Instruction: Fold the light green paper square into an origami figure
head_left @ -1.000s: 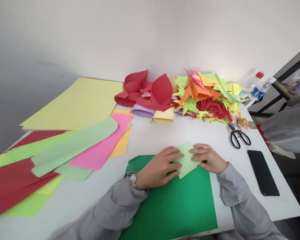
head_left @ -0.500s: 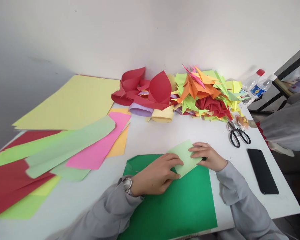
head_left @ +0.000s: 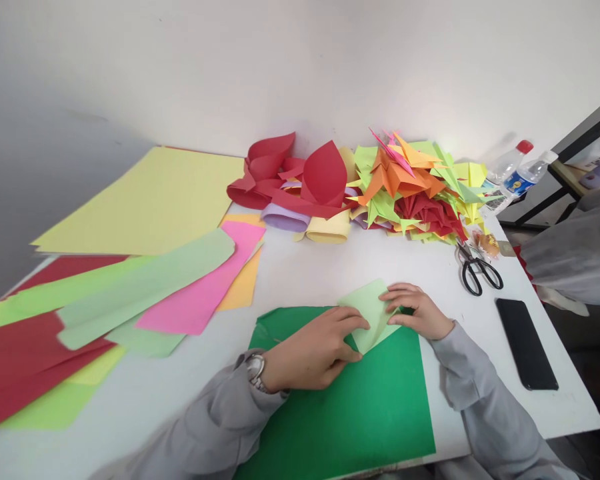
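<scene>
A small light green paper (head_left: 366, 301) lies tilted over a large dark green sheet (head_left: 365, 417). My left hand (head_left: 320, 350), with a wristwatch (head_left: 256, 371) at its cuff, grips the paper's left and lower edge between thumb and fingers. At the right corner my right hand (head_left: 423, 315) pinches the paper, which bends up there along a diagonal crease. Part of the paper's edges is hidden by my fingers.
Scissors (head_left: 480, 273) and a black phone (head_left: 526, 343) lie to the right. Folded paper shapes (head_left: 397, 177) and red paper curls (head_left: 325, 173) are heaped along the wall. Loose coloured sheets (head_left: 195, 287) cover the left side. Plastic bottles (head_left: 525, 180) lie at the back right.
The right corner of the light green paper has been bent up and inward by my right hand, and a crease now shows. My left hand stays nearly in place.
</scene>
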Action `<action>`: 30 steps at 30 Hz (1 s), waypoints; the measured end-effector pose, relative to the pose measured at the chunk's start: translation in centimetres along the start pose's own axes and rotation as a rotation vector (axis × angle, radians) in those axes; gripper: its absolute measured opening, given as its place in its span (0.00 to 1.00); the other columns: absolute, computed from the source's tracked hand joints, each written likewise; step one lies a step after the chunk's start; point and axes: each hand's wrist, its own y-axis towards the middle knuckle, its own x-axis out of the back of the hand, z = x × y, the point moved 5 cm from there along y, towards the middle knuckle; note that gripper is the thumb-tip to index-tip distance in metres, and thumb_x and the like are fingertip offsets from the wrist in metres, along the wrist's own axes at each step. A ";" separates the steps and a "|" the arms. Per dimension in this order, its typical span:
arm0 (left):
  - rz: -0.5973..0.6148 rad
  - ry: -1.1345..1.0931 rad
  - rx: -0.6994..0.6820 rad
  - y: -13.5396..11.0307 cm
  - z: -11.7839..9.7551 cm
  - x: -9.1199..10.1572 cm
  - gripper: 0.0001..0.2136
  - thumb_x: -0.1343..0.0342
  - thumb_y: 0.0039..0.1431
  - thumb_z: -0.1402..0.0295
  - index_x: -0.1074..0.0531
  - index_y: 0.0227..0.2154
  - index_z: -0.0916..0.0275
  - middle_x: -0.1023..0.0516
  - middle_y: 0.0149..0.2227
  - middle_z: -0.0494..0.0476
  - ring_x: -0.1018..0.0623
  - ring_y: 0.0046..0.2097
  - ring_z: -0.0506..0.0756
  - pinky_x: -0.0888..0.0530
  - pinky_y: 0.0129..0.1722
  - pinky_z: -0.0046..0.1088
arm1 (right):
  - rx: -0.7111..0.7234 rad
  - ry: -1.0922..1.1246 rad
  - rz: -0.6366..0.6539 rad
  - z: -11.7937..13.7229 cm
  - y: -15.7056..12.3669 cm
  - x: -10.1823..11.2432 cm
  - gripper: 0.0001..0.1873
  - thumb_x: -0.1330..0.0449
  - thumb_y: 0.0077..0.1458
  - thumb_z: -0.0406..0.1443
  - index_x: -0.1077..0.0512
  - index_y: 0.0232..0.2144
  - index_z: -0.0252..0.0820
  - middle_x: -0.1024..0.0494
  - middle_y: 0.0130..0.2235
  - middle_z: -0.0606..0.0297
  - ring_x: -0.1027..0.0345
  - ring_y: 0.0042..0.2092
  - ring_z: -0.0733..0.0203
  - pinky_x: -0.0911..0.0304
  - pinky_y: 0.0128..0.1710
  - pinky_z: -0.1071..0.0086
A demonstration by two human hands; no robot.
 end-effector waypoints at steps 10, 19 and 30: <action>0.032 -0.046 -0.043 0.3 -0.2 0.0 0.13 0.49 0.54 0.79 0.22 0.33 0.57 0.23 0.43 0.54 0.30 0.50 0.60 0.31 0.50 0.40 | -0.102 -0.134 -0.178 0.9 0.6 -0.9 0.14 0.42 0.59 0.46 0.31 0.27 0.45 0.22 0.35 0.62 0.31 0.43 0.55 0.41 0.45 0.59; 0.028 -0.091 -0.032 0.5 -0.4 0.3 0.14 0.50 0.56 0.78 0.25 0.41 0.59 0.22 0.44 0.55 0.29 0.50 0.58 0.33 0.53 0.39 | -0.127 -0.233 -0.151 1.3 0.6 -1.0 0.13 0.47 0.63 0.43 0.32 0.29 0.44 0.25 0.35 0.61 0.34 0.43 0.55 0.43 0.45 0.60; 0.061 0.019 -0.050 0.4 -0.7 -0.3 0.13 0.50 0.56 0.78 0.24 0.39 0.59 0.25 0.46 0.57 0.31 0.51 0.60 0.34 0.52 0.41 | -0.103 -0.227 -0.142 1.4 0.4 -0.9 0.09 0.45 0.62 0.41 0.31 0.32 0.44 0.25 0.37 0.61 0.33 0.44 0.55 0.42 0.46 0.59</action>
